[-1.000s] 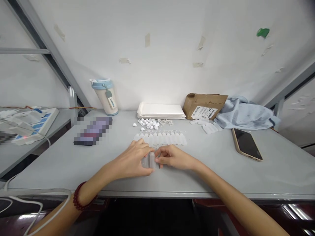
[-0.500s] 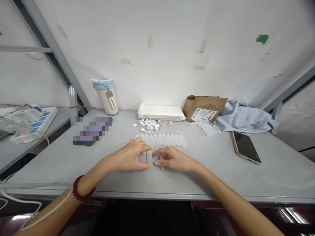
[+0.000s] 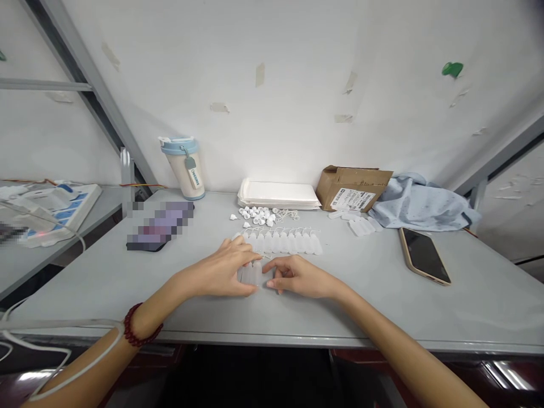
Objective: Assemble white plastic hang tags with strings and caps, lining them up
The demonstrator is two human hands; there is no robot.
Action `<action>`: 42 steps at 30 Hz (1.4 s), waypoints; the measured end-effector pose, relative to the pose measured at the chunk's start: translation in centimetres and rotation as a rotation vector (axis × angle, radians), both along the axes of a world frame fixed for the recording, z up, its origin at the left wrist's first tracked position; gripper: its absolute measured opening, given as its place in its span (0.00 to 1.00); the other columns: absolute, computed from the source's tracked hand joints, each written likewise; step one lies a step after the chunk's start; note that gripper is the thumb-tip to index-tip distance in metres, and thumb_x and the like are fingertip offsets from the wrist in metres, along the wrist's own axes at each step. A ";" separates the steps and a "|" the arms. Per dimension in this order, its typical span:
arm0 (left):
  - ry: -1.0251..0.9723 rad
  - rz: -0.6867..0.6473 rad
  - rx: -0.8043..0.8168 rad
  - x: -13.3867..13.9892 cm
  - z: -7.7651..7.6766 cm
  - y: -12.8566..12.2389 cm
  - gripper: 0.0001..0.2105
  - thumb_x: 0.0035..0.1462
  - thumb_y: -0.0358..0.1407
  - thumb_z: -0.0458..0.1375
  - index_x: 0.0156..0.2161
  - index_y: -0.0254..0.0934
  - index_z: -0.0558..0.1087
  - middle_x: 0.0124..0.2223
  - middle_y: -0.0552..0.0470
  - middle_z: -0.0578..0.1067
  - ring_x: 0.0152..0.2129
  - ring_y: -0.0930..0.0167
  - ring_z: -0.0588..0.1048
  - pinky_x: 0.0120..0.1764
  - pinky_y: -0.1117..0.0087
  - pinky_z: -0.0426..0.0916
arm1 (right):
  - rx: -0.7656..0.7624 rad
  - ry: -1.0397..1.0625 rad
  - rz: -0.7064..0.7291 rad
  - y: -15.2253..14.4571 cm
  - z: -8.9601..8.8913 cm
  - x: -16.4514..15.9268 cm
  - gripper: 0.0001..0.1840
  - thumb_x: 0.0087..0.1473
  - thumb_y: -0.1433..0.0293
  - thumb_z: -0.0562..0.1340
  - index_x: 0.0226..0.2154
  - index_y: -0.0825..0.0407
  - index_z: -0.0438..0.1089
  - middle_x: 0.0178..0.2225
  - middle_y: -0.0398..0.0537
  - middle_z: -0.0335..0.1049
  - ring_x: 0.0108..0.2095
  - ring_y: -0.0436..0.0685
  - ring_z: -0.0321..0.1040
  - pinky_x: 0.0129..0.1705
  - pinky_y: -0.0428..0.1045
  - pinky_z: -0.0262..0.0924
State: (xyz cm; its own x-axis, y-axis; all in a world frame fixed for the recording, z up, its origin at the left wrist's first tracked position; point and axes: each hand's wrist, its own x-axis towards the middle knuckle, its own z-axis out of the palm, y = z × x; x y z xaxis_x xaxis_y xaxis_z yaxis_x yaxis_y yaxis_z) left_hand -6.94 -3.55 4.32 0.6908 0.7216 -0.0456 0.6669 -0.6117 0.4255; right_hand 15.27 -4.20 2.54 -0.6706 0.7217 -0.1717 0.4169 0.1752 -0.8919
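At lower centre, left hand [image 3: 227, 267] pinches tubes [image 3: 256, 273] behind desk edge [image 3: 272, 339]; right hand [image 3: 300, 276], fingers parted, has room until phone [image 3: 425, 255].

Left forearm [image 3: 110, 371] carries a bracelet [image 3: 129, 331] a little way above the wrist: dark red, small round beads strung close, full loop round the arm; single or double strand, can't tell. Right forearm [image 3: 408, 351] bare, wrist included. Both slim, narrowing toward the wrists. Left hand [image 3: 232, 269] and right hand [image 3: 300, 276] bare, slender-fingered; nail detail too small to read.
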 end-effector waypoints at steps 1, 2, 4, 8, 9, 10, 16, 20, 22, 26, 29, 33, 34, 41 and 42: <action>0.002 -0.002 0.005 0.0 0.0 0.0 0.24 0.49 0.45 0.58 0.52 0.41 0.69 0.34 0.51 0.69 0.40 0.63 0.63 0.45 0.62 0.58 | 0.001 0.001 0.000 0.0 0.0 0.0 0.19 0.52 0.61 0.61 0.44 0.55 0.69 0.21 0.41 0.67 0.23 0.48 0.57 0.27 0.45 0.53; 0.004 -0.004 0.011 0.0 0.0 0.0 0.24 0.49 0.44 0.57 0.52 0.41 0.69 0.34 0.51 0.69 0.40 0.63 0.63 0.45 0.62 0.58 | 0.004 0.001 -0.001 0.0 0.0 0.0 0.19 0.52 0.61 0.61 0.44 0.55 0.69 0.22 0.41 0.67 0.23 0.48 0.57 0.27 0.45 0.53; 0.009 -0.007 0.016 0.0 0.1 -0.1 0.24 0.49 0.44 0.57 0.52 0.41 0.69 0.33 0.52 0.69 0.39 0.63 0.63 0.44 0.63 0.59 | 0.011 0.001 -0.001 0.0 0.0 0.0 0.19 0.52 0.61 0.61 0.44 0.55 0.70 0.21 0.41 0.67 0.23 0.48 0.58 0.27 0.45 0.53; -0.007 0.006 0.015 0.1 0.4 -0.1 0.24 0.49 0.43 0.58 0.52 0.41 0.68 0.34 0.52 0.68 0.39 0.64 0.63 0.43 0.64 0.60 | 0.019 0.008 -0.006 -0.1 0.1 0.0 0.19 0.52 0.61 0.61 0.43 0.55 0.70 0.21 0.41 0.66 0.22 0.48 0.57 0.26 0.45 0.52; -0.020 0.018 0.018 0.2 0.6 0.0 0.23 0.49 0.43 0.58 0.51 0.41 0.69 0.35 0.52 0.68 0.39 0.64 0.63 0.43 0.64 0.61 | 0.018 0.015 -0.015 -0.1 0.1 0.0 0.18 0.52 0.60 0.61 0.42 0.55 0.70 0.21 0.41 0.66 0.22 0.48 0.58 0.26 0.45 0.52; -0.037 0.033 0.029 0.4 0.7 0.1 0.22 0.50 0.43 0.58 0.50 0.40 0.69 0.35 0.51 0.68 0.39 0.64 0.64 0.42 0.65 0.61 | 0.020 0.026 -0.031 -0.1 0.1 0.0 0.18 0.52 0.60 0.61 0.41 0.55 0.71 0.20 0.40 0.66 0.22 0.48 0.58 0.26 0.45 0.52; -0.185 0.129 0.202 2.6 1.5 2.6 0.12 0.55 0.37 0.51 0.42 0.37 0.71 0.33 0.51 0.70 0.39 0.64 0.66 0.41 0.65 0.64 | 0.074 0.136 -0.219 0.9 0.4 0.7 0.14 0.52 0.60 0.60 0.32 0.55 0.72 0.18 0.39 0.63 0.20 0.47 0.57 0.24 0.44 0.50; -0.167 0.050 0.262 5.5 1.4 6.0 0.10 0.56 0.32 0.49 0.38 0.36 0.72 0.36 0.49 0.74 0.41 0.64 0.69 0.43 0.64 0.65 | 0.330 0.112 -0.452 3.3 0.4 3.0 0.13 0.54 0.62 0.57 0.29 0.54 0.70 0.20 0.42 0.65 0.21 0.49 0.59 0.25 0.45 0.53; -0.114 -0.003 0.291 7.2 1.1 7.8 0.12 0.55 0.29 0.48 0.40 0.33 0.73 0.41 0.45 0.74 0.43 0.64 0.70 0.45 0.64 0.65 | 0.634 -0.050 -0.580 5.0 0.0 5.0 0.10 0.54 0.67 0.56 0.29 0.54 0.70 0.25 0.46 0.68 0.25 0.52 0.63 0.30 0.47 0.57; 0.023 -0.101 0.365 10.2 0.2 10.5 0.17 0.51 0.21 0.47 0.42 0.30 0.73 0.49 0.41 0.72 0.48 0.65 0.69 0.48 0.68 0.65 | 0.945 -0.509 -0.705 7.8 -1.3 9.5 0.14 0.53 0.74 0.54 0.39 0.57 0.71 0.41 0.59 0.70 0.43 0.64 0.64 0.42 0.55 0.60; 0.131 -0.131 0.431 11.5 -0.5 11.6 0.15 0.49 0.20 0.47 0.36 0.31 0.75 0.48 0.41 0.73 0.46 0.62 0.70 0.45 0.65 0.68 | 0.946 -0.744 -0.721 8.8 -2.0 11.7 0.21 0.53 0.77 0.52 0.49 0.59 0.67 0.52 0.61 0.65 0.52 0.68 0.58 0.49 0.59 0.57; 0.154 -0.116 0.447 12.3 -1.2 12.1 0.13 0.47 0.19 0.48 0.29 0.31 0.74 0.39 0.39 0.76 0.40 0.60 0.71 0.40 0.63 0.68 | 0.838 -0.939 -0.648 9.0 -2.4 12.4 0.25 0.57 0.75 0.48 0.57 0.51 0.60 0.63 0.51 0.50 0.60 0.72 0.45 0.51 0.67 0.55; 0.151 -0.115 0.452 12.4 -1.3 12.2 0.13 0.47 0.19 0.49 0.29 0.31 0.74 0.37 0.40 0.76 0.40 0.61 0.72 0.40 0.64 0.68 | 0.816 -0.957 -0.632 8.9 -2.5 12.3 0.26 0.58 0.74 0.47 0.58 0.49 0.58 0.64 0.49 0.49 0.61 0.72 0.43 0.51 0.68 0.54; 0.030 -0.044 0.481 11.1 -0.2 12.7 0.18 0.49 0.21 0.47 0.40 0.32 0.75 0.44 0.44 0.76 0.44 0.63 0.71 0.46 0.65 0.67 | 0.754 -0.919 -0.608 9.0 -2.4 11.7 0.24 0.60 0.73 0.45 0.56 0.51 0.60 0.60 0.52 0.57 0.58 0.70 0.49 0.50 0.68 0.51; -0.014 -0.018 0.474 10.7 0.1 12.7 0.18 0.49 0.21 0.47 0.40 0.33 0.75 0.45 0.44 0.75 0.45 0.63 0.71 0.48 0.64 0.67 | 0.750 -0.914 -0.607 9.0 -2.4 11.7 0.23 0.60 0.73 0.45 0.55 0.52 0.62 0.59 0.54 0.59 0.57 0.69 0.51 0.50 0.67 0.51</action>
State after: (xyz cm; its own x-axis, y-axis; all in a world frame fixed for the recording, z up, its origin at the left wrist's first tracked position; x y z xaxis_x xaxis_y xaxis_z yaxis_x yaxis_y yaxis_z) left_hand 3.74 9.10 4.45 0.7013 0.6490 0.2949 0.6510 -0.7516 0.1058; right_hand 26.93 4.81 0.14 -0.0678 0.9808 0.1826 0.9971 0.0728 -0.0204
